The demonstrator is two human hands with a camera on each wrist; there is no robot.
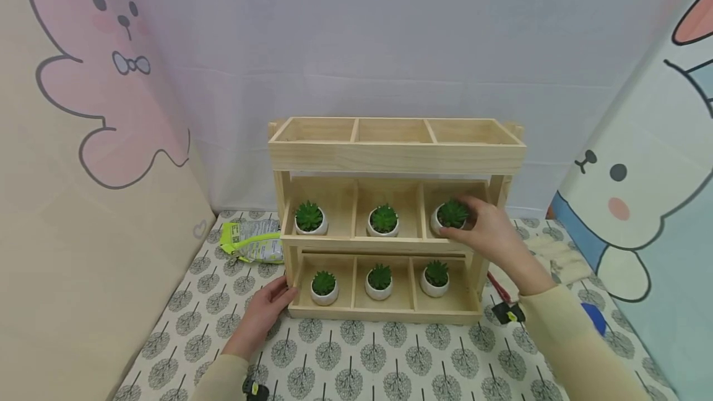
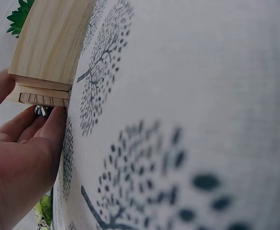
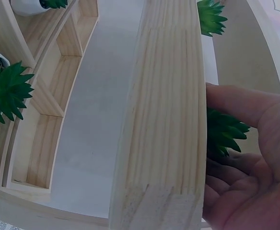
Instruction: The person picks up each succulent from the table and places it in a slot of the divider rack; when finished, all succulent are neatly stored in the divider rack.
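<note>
A three-tier wooden shelf (image 1: 397,158) stands on the table, each tier split into three compartments. My right hand (image 1: 490,232) grips a white-potted succulent (image 1: 452,214) in the right compartment of the middle tier. Seen from the right wrist, thumb and fingers lie around the plant, while a board hides its pot. At the shelf's lower left corner, my left hand (image 1: 263,311) holds the wooden end, thumb on one side and fingers on the other. A metal wing nut (image 2: 41,110) shows beside those fingers.
Other potted succulents sit in the middle tier (image 1: 384,219) and bottom tier (image 1: 379,282). Left of the shelf lies a green and grey packet (image 1: 256,241); pale gloves (image 1: 557,257) lie to the right. Printed curtains (image 1: 356,36) surround the tree-patterned tablecloth (image 1: 351,357).
</note>
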